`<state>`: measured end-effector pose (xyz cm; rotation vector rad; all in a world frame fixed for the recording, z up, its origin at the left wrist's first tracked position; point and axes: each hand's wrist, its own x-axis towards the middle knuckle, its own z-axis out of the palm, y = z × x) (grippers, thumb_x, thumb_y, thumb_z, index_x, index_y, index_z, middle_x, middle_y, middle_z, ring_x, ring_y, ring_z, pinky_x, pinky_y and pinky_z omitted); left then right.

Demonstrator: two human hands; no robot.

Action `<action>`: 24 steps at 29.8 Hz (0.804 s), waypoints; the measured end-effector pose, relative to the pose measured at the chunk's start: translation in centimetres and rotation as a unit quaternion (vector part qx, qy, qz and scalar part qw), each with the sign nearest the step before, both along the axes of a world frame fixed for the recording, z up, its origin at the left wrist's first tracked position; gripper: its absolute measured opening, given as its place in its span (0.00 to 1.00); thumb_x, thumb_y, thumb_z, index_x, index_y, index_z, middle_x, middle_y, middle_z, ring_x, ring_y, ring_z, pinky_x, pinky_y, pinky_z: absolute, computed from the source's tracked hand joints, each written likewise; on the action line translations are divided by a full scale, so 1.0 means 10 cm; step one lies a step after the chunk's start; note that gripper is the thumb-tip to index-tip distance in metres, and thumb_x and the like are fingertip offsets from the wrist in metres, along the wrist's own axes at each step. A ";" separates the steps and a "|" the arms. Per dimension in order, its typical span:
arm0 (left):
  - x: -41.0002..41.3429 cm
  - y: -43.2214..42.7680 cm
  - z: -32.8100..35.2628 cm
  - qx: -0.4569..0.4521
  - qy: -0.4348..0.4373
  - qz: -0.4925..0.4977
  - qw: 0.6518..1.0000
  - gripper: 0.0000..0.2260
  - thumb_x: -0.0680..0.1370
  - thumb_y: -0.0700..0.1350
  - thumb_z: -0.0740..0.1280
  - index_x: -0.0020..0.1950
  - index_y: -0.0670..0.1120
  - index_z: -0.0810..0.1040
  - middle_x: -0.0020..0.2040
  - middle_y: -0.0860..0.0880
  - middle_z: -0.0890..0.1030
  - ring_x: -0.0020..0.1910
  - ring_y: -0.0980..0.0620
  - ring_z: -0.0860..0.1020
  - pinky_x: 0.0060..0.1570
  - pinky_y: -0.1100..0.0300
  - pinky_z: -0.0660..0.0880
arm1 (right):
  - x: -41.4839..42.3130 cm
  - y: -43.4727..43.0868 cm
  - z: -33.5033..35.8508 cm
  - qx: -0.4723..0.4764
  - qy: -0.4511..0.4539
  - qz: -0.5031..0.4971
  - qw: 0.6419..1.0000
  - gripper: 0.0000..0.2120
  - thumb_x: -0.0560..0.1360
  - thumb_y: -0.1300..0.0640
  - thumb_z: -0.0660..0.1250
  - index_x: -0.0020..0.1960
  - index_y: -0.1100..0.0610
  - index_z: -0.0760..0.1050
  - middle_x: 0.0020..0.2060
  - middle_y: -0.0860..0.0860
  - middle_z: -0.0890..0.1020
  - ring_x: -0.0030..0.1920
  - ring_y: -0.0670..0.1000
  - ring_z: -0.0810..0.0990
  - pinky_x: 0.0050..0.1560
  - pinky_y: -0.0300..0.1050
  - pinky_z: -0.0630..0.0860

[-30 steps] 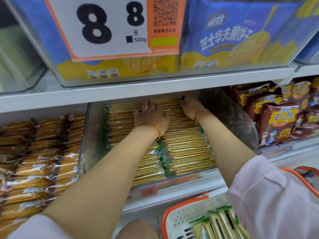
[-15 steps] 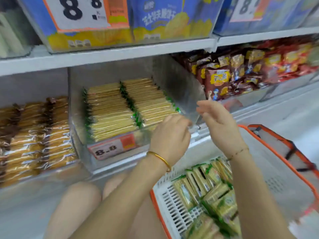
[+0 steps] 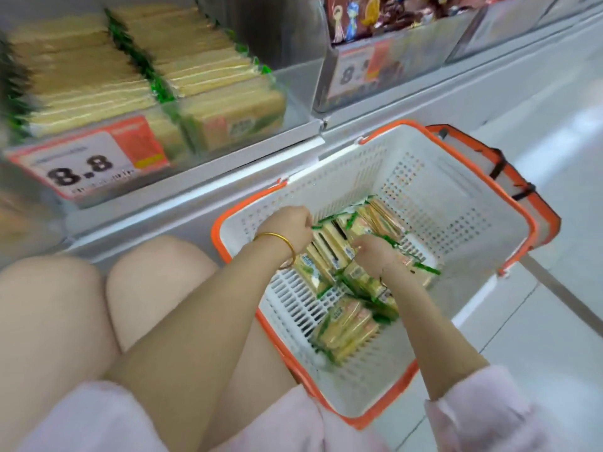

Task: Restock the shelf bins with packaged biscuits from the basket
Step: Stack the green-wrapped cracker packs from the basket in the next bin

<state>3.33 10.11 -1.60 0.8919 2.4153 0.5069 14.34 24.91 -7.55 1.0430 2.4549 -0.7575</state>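
a shop: price tag [image 3: 88, 161] on a shelf bin [image 3: 295, 93], shopping basket [image 3: 456, 197].

Basket [image 3: 456, 220] apparently on floor [image 3: 554, 353], right of knees [image 3: 156, 272], below shelf bin [image 3: 295, 89], biscuit packs [image 3: 346, 327] inside it

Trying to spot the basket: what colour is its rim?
Orange rim on a white basket; the head view shows it.

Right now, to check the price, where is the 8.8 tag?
Head view, left side: the 8.8 tag sits on the front of the biscuit bin, up-left of the basket.
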 end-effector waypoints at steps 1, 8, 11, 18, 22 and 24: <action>-0.02 0.00 -0.01 -0.015 0.008 -0.003 1.000 0.11 0.77 0.39 0.58 0.54 0.45 0.78 0.56 0.45 0.79 0.53 0.45 0.76 0.52 0.54 0.75 | -0.08 -0.08 -0.09 0.001 -0.009 0.011 1.000 0.17 0.78 0.64 0.58 0.67 0.58 0.68 0.53 0.56 0.78 0.42 0.54 0.77 0.38 0.46 0.75; -0.14 -0.02 -0.02 -0.068 -0.003 0.017 0.998 0.12 0.78 0.42 0.58 0.59 0.43 0.75 0.56 0.44 0.77 0.54 0.45 0.76 0.52 0.55 0.73 | -0.25 -0.39 -0.81 0.132 -0.095 0.117 0.980 0.45 0.70 0.39 0.68 0.74 0.61 0.50 0.69 0.59 0.65 0.69 0.59 0.65 0.64 0.52 0.68; -0.19 -0.05 0.00 -0.079 -0.013 0.023 0.996 0.13 0.79 0.44 0.58 0.61 0.43 0.75 0.58 0.44 0.77 0.56 0.45 0.75 0.55 0.53 0.74 | -0.26 -0.43 -0.97 0.210 -0.104 0.141 0.962 0.51 0.68 0.36 0.68 0.76 0.62 0.45 0.70 0.59 0.64 0.69 0.58 0.66 0.65 0.52 0.67; -0.20 -0.06 -0.01 -0.064 -0.025 0.033 0.997 0.12 0.78 0.42 0.58 0.59 0.44 0.75 0.56 0.45 0.78 0.53 0.45 0.76 0.55 0.52 0.75 | -0.27 -0.38 -0.96 0.177 -0.060 0.113 0.976 0.28 0.75 0.54 0.67 0.69 0.60 0.59 0.62 0.58 0.73 0.59 0.58 0.74 0.57 0.49 0.74; -0.18 -0.09 0.00 -0.056 -0.037 0.043 0.997 0.12 0.79 0.42 0.58 0.58 0.42 0.76 0.56 0.44 0.78 0.49 0.47 0.76 0.45 0.56 0.73 | -0.27 -0.37 -0.60 -0.028 0.046 -0.100 0.994 0.20 0.76 0.55 0.63 0.65 0.59 0.66 0.54 0.56 0.77 0.51 0.56 0.78 0.49 0.50 0.77; -0.16 -0.09 0.03 -0.046 -0.055 0.067 0.995 0.13 0.79 0.42 0.58 0.61 0.41 0.75 0.58 0.41 0.78 0.42 0.49 0.74 0.38 0.59 0.69 | -0.23 -0.30 -0.34 -0.172 0.124 -0.215 0.953 0.21 0.75 0.58 0.64 0.67 0.57 0.67 0.58 0.54 0.75 0.55 0.55 0.76 0.53 0.49 0.76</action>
